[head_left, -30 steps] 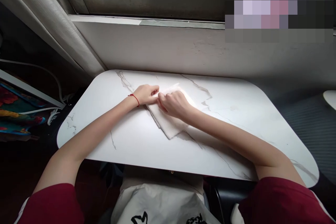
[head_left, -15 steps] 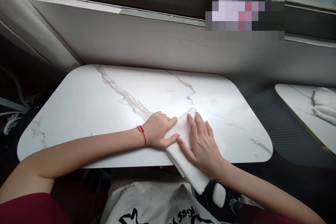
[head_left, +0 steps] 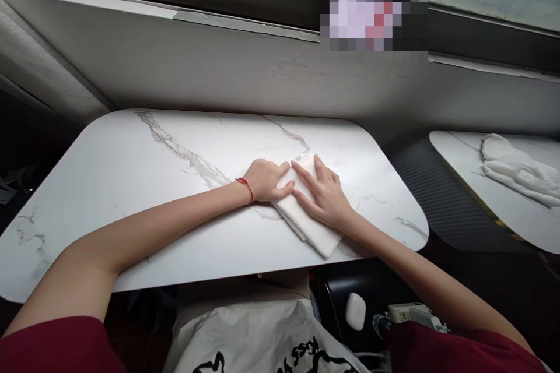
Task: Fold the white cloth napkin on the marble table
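A folded white towel (head_left: pixel 303 220) lies aslant on a white marble-patterned table (head_left: pixel 227 137), its lower corner close to the front edge. Along the towel's left side, my left hand (head_left: pixel 263 180) has its fingers curled in and its thumb on the cloth, gripping that edge; a red string bracelet circles the wrist. My right hand (head_left: pixel 326 195) rests flat on top of the towel with its fingers spread. The thumbs of both hands are close together.
To the right, a second marble-patterned table (head_left: pixel 468 172) carries a crumpled white cloth (head_left: pixel 520 169). A grey wall (head_left: pixel 245 76) runs behind the tables. Below the front edge are a white rounded case (head_left: pixel 356 311) and a pale adapter-like block (head_left: pixel 409 312).
Both hands and the towel have moved away from me, so the towel's lower corner, which hung past the front edge, now lies on the table. The view has shifted slightly right.
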Demonstrator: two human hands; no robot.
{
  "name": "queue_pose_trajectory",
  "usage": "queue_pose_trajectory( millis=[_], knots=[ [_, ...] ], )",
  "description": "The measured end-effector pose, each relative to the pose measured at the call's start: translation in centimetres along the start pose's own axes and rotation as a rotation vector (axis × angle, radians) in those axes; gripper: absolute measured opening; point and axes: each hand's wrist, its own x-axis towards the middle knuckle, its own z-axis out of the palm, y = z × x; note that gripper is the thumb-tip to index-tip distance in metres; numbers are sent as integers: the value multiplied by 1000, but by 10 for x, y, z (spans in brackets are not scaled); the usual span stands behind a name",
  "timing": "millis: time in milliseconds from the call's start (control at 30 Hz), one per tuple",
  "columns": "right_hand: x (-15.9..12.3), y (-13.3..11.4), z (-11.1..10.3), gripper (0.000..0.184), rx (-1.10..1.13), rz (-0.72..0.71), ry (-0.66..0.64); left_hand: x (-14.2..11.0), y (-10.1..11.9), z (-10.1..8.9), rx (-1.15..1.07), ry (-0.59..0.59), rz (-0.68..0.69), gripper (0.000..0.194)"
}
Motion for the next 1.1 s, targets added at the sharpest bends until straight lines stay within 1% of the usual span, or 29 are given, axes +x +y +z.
queue_pose_trajectory(
  millis=[167,267,467,567,667,733,833,1100],
  knots=[
    [28,17,6,64,-36,81,11,35,-14,1,-20,27,-107,42],
    [50,29,10,66,-65,124,9,55,-26,3,-64,56,-158,41],
    [110,51,19,65,-72,202,24,101,-62,6,-162,128,-248,40],
    [140,57,23,64,-81,279,64,125,-81,6,-215,168,-309,41],
    [164,58,27,61,-98,358,100,142,-95,6,-287,215,-388,44],
    [174,58,29,60,-100,392,120,148,-100,7,-325,245,-425,44],
    [179,58,30,60,-88,400,142,150,-104,8,-345,271,-436,43],
    [176,60,29,61,-102,389,120,143,-101,4,-303,235,-386,42]
  ],
)
